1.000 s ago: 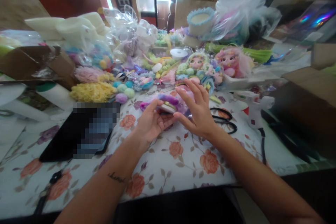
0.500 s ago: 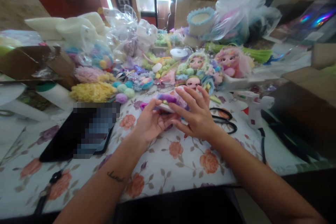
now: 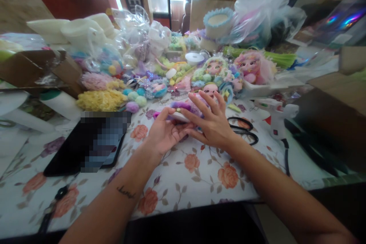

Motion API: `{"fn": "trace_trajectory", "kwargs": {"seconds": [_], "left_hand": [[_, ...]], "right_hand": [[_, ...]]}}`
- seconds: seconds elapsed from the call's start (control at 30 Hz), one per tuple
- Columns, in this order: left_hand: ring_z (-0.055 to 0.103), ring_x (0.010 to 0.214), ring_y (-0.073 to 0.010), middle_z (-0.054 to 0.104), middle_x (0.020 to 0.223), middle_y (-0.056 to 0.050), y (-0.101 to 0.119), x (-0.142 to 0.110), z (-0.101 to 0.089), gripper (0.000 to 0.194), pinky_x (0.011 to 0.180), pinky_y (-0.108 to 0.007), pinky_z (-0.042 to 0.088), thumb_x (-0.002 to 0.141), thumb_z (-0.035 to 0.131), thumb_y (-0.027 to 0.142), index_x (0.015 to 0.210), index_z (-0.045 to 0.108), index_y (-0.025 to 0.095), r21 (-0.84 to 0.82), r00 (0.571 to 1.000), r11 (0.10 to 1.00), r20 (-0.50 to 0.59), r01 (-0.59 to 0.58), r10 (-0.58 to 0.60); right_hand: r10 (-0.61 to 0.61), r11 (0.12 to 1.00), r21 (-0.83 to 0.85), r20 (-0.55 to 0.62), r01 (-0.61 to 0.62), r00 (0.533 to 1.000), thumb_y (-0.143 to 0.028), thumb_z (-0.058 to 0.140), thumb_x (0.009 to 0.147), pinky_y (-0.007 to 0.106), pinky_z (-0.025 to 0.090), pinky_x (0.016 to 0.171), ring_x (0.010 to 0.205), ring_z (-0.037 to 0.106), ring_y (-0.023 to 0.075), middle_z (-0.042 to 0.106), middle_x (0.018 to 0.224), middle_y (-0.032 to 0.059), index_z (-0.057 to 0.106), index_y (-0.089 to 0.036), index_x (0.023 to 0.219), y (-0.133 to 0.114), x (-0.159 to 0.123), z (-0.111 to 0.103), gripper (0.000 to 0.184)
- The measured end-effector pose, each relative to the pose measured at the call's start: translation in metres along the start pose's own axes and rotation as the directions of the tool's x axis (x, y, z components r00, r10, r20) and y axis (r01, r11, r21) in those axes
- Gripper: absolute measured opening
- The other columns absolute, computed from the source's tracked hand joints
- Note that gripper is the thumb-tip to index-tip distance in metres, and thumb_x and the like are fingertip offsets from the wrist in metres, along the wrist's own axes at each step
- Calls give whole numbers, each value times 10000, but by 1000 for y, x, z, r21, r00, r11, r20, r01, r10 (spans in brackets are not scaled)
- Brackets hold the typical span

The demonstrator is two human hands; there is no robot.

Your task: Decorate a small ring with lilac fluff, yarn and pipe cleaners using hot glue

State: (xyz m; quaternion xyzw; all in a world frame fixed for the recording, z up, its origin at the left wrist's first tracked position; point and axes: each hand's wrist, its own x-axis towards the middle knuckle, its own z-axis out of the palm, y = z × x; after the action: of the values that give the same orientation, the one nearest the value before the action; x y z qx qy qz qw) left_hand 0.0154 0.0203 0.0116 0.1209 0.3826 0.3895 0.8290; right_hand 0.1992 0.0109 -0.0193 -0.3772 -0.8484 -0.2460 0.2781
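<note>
My left hand is closed on a purple and pink fuzzy craft piece with a pale flat side, thumb on top and fingers curled beneath. A tiny yellowish bit shows by the thumb tip. My right hand lies over the piece's right part, fingers spread, its index fingertip touching or very close to it. Much of the piece is hidden behind this hand. Just beyond sits a doll face. Black-handled scissors lie right of my right hand, their blades out of sight.
A dark tablet lies at left on the flowered tablecloth. Pom-poms, yellow fluff and dolls crowd the back. At right stands a white glue gun with a black cord. Cardboard boxes flank the table.
My right hand has shifted very slightly to the left over the fuzzy piece. My left hand keeps its hold, nearly still.
</note>
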Motion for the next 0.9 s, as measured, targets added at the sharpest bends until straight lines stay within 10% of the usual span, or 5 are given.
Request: {"fn": "trace_trajectory", "kwargs": {"seconds": [0.63,0.8,0.9], "left_hand": [[632,556,-131,669,680,-58,-4,1,2,179,580,-228,579,884,463,173,891,629,106,-45,998,997,7,-67,67],[693,660,-173,685,677,-73,0,-1,5,162,711,-308,630,895,467,186,853,612,129,-106,985,980,-50,-170,166],[715,726,-195,697,724,-80,3,2,2,110,765,-348,637,877,507,194,860,601,141,-187,967,951,-104,-248,232]], "right_hand": [[231,967,103,48,-234,972,-590,444,957,562,201,1189,1483,295,338,367,1600,107,543,-280,1419,-8,8,-4,565],[305,938,207,-104,-279,947,-508,505,948,516,360,1138,1407,437,325,470,1518,164,487,-196,1448,-2,4,-21,589],[461,884,237,-294,-404,837,-334,558,941,454,491,1026,1193,635,275,676,1260,138,621,-198,1257,4,-18,-40,350]]}}
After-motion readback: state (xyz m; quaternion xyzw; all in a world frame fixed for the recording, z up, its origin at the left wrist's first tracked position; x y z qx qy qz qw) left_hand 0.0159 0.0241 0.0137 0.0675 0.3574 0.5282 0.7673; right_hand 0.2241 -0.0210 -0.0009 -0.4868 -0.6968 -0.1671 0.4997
